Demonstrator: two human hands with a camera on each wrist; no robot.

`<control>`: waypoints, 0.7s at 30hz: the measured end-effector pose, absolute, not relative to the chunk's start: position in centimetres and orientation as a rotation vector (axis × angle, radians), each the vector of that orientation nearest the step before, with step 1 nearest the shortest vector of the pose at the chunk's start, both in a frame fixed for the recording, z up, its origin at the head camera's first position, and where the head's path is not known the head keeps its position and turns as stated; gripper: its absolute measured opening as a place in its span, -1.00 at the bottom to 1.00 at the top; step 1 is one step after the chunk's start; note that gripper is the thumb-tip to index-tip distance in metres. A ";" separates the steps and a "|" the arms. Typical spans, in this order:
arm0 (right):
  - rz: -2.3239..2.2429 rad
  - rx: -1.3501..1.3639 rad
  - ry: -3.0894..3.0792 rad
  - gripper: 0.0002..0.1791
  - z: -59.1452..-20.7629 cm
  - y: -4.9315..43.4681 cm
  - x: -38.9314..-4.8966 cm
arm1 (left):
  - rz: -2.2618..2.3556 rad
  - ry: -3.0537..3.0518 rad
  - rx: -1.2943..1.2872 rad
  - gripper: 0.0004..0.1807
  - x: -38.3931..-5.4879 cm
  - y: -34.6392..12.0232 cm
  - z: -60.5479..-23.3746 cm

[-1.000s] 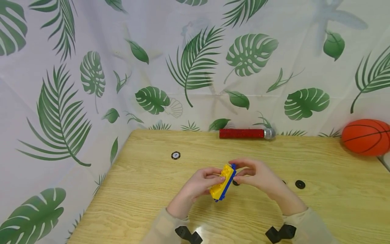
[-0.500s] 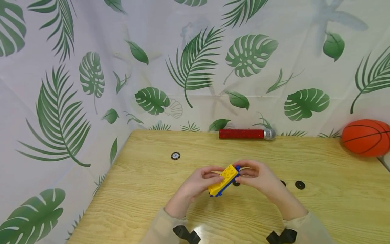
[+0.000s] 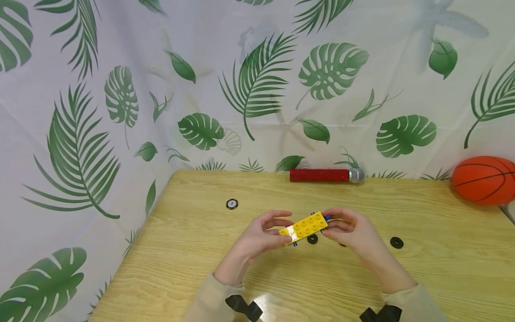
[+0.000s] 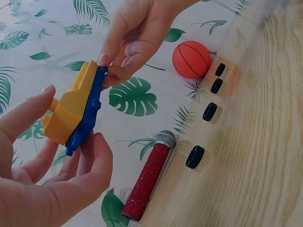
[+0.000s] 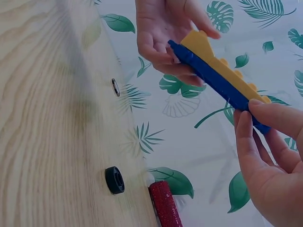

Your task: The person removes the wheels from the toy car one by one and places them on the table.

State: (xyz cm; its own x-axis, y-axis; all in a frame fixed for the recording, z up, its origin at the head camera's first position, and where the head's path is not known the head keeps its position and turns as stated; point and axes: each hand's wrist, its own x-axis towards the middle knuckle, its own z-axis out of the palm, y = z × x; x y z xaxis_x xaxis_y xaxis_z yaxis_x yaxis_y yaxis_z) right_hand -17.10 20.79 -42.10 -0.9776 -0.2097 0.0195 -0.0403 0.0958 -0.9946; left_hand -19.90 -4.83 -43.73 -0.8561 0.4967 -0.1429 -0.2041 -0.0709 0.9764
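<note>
Between the two hands, above the table, is a building-block car body: yellow studded bricks (image 3: 310, 224) on a blue base (image 5: 215, 78) with small pegs along its sides. My left hand (image 3: 261, 235) holds the sloped yellow end, thumb over the top and fingers beneath. The right hand (image 3: 356, 230) pinches the opposite end; in the right wrist view its thumb and fingertips close on the blue base's tip. Studs face up towards the head camera. Black toy wheels lie on the tabletop, one wheel (image 3: 312, 239) just below the body and another wheel (image 3: 396, 243) right of the right hand.
At the back edge of the wooden table (image 3: 193, 268) lies a red glittery microphone (image 3: 322, 175). An orange basketball (image 3: 484, 180) sits at the far right. A small black and white disc (image 3: 232, 204) is at the left. A leaf-patterned cloth (image 3: 265, 134) hangs behind.
Both hands have turned the car body from steeply slanted to nearly level, its studded top swinging up into view. The right hand has shifted a little to the right.
</note>
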 end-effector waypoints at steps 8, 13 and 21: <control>-1.999 -0.248 2.246 -0.61 -42.2 21.0 -16.7 | 2.013 1.767 0.377 -0.20 -19.8 -5.1 -43.4; -1.941 -0.271 2.299 -0.56 -42.2 21.2 -16.5 | 2.011 1.844 0.340 -0.28 -19.9 -5.3 -43.6; -1.866 -0.270 2.291 -0.37 -43.1 21.3 -16.4 | 1.976 1.986 0.333 -0.39 -19.8 -5.3 -44.4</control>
State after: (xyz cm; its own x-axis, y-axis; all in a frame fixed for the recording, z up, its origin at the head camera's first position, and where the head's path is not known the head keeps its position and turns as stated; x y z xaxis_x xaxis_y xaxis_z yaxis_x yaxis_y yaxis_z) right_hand -16.38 21.26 -43.10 -0.9684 -0.2485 -0.0204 -0.0303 0.1984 -0.9796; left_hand -19.83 -5.32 -44.37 -0.9219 0.3827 -0.0605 -0.0585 0.0169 0.9981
